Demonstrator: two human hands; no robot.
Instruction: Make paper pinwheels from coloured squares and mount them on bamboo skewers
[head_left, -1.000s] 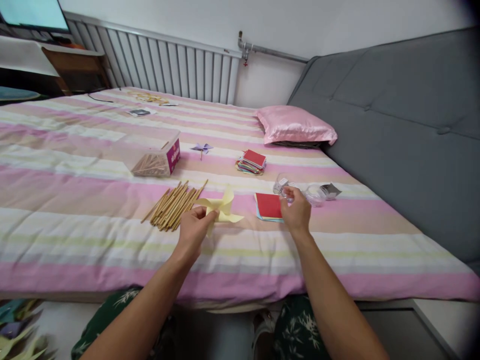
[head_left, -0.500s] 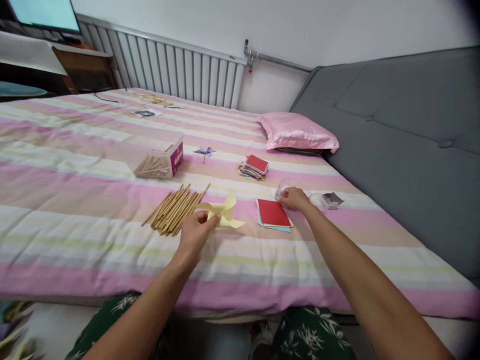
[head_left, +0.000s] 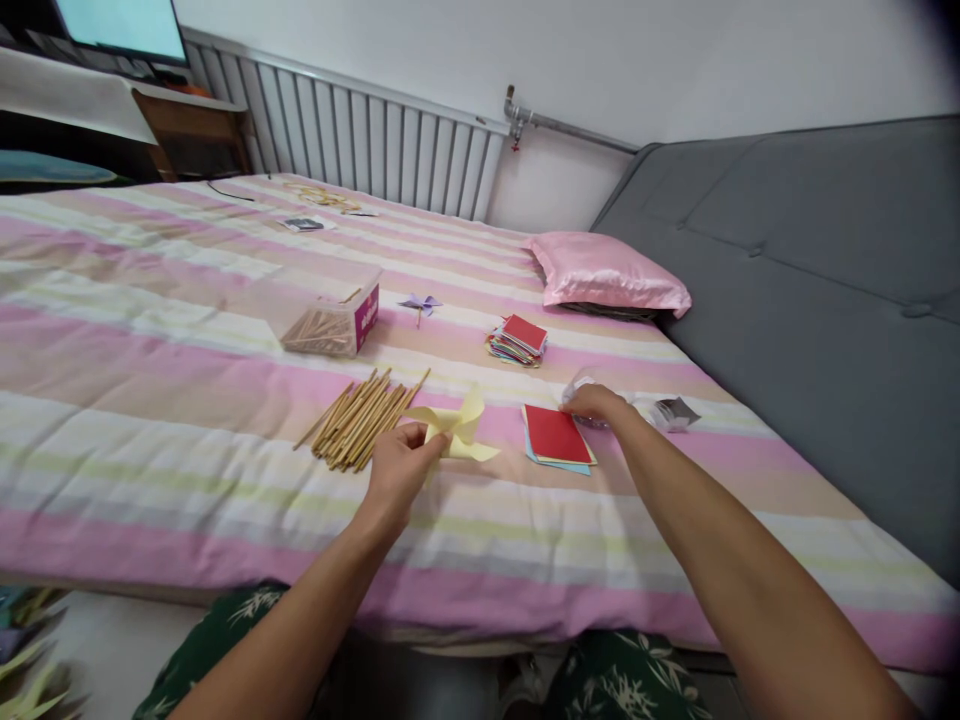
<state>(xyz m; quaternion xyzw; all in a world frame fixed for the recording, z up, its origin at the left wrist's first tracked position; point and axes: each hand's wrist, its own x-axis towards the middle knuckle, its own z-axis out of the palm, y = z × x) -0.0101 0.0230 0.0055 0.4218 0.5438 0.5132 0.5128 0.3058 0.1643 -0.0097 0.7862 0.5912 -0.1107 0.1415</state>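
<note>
Just above the striped bedspread (head_left: 187, 440), the left hand (head_left: 401, 470) is closed in a pinch on a pale yellow paper pinwheel (head_left: 459, 432), thumb and fingers gripping its near edge while the folded blades fan out beyond the fingertips. To the left of that hand, almost touching the pinwheel, lies a loose bundle of wooden sticks (head_left: 362, 407). Farther out past the sticks sits a clear plastic box (head_left: 330, 318) with a magenta label, more sticks heaped inside it.

The right hand (head_left: 600, 403) is stretched forward, palm down, fingers curled over a small clear plastic container (head_left: 581, 386); how firmly it grips cannot be told, since the hand covers most of it. Just to the left of this hand lies a short stack of paper squares, red on top (head_left: 556, 436), between the two hands. Right of the hand rests a clear lid with a dark scrap (head_left: 671, 412). Beyond both hands are a taller stack of coloured paper squares (head_left: 517, 340), a small purple pinwheel (head_left: 421, 303) and a pink satin pillow (head_left: 611, 272) against the grey padded headboard (head_left: 810, 270).
</note>
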